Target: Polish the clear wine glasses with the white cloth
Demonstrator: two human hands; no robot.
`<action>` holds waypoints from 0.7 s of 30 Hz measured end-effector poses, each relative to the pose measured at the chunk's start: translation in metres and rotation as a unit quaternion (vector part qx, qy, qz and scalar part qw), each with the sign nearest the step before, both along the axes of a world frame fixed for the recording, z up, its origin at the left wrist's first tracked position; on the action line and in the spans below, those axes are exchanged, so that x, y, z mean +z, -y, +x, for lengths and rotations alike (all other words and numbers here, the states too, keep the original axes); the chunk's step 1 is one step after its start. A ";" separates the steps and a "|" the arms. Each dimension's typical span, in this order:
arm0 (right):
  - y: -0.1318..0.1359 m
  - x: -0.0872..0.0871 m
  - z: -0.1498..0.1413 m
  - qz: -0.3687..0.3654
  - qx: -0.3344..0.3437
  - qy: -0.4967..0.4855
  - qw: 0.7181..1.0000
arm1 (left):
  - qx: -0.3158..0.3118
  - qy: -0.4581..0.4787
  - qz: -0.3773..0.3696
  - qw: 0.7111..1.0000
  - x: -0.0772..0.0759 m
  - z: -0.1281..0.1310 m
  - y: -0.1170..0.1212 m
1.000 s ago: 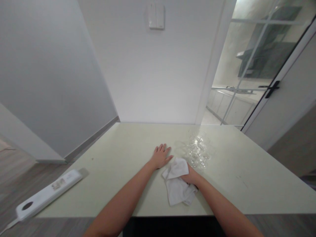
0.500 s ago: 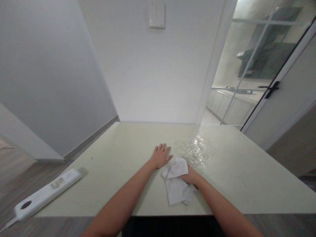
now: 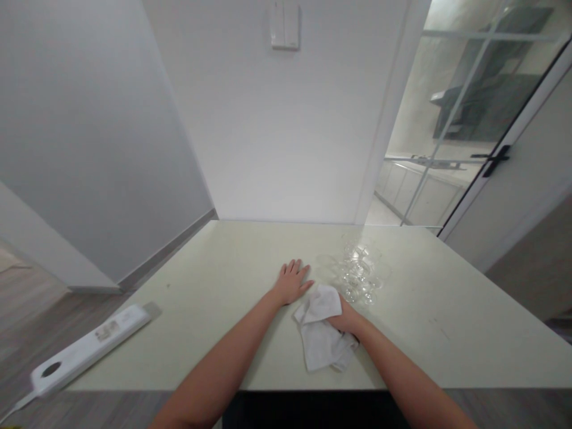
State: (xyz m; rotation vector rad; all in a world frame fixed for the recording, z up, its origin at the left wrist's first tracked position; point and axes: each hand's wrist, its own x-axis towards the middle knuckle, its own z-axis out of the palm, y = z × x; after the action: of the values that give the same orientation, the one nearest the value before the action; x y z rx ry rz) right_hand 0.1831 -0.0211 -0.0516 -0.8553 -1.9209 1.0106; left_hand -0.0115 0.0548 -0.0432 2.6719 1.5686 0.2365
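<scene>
- Our right hand (image 3: 347, 319) is tucked into a white cloth (image 3: 319, 341); a fold covers the fingers, so we cannot tell how tightly they are closed on it.
- Our left hand (image 3: 288, 285) has hold of nothing: it lies palm down on the table (image 3: 210, 310), opened flat, with the fingers spread and the thumb pointing toward the cloth.
- We see the cloth near the middle of the table's front half, crumpled at the top around the right hand, with its lower corners hanging loose toward the near edge.
- Just beyond the right hand we find a cluster of clear pieces (image 3: 358, 271), shiny and close together; the glare hides their exact shapes from us.
- Well apart from both hands, at the table's left edge, we have a white power strip (image 3: 92, 348) lying aslant, with a cord (image 3: 20, 403) at its near end.
- Past the far edge we face a pale wall (image 3: 268, 137) bearing a wall switch (image 3: 285, 25), and to the right, a black door handle (image 3: 495, 159).
</scene>
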 end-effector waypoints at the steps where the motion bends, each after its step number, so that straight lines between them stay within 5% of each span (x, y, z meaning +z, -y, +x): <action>1: 0.000 -0.001 0.000 0.004 0.003 0.004 1.000 | 0.000 0.000 -0.001 1.000 0.000 0.000 0.000; 21: -0.004 -0.004 -0.004 0.047 -0.003 0.022 0.999 | 0.014 0.004 0.023 1.000 0.005 0.004 0.002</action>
State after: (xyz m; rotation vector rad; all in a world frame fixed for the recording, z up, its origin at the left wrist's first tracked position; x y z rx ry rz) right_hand 0.1790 -0.0170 -0.0553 -0.8350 -1.9852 0.8981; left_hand -0.0076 0.0531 -0.0382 2.6800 1.6186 0.2882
